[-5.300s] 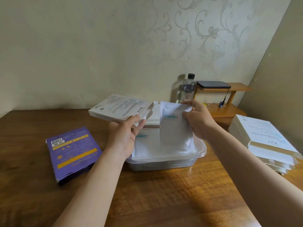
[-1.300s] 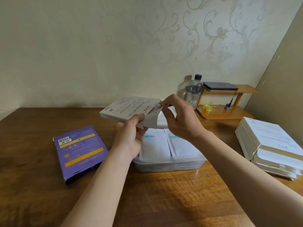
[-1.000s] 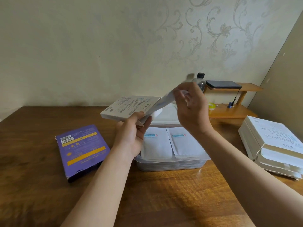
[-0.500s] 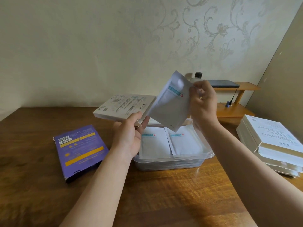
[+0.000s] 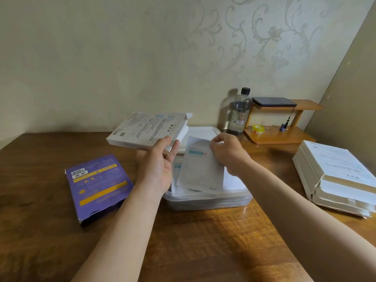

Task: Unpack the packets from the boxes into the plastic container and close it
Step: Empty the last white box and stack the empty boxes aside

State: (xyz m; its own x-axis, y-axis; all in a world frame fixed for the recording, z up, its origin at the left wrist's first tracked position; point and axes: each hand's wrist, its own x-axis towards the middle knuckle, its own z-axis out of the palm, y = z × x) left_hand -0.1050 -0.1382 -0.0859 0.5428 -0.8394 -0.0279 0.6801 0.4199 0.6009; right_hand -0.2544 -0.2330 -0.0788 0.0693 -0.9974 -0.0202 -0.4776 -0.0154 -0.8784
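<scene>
Packets (image 5: pixel 232 183) inside plastic container (image 5: pixel 207 203)

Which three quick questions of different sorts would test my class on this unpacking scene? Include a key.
1. True or false: the plastic container is closed.
2. The right hand pinches: A) a pen, B) a packet, C) a cup?
3. Fill in: the left hand holds up a white ___.
Key: 1 false; 2 B; 3 box.
</scene>
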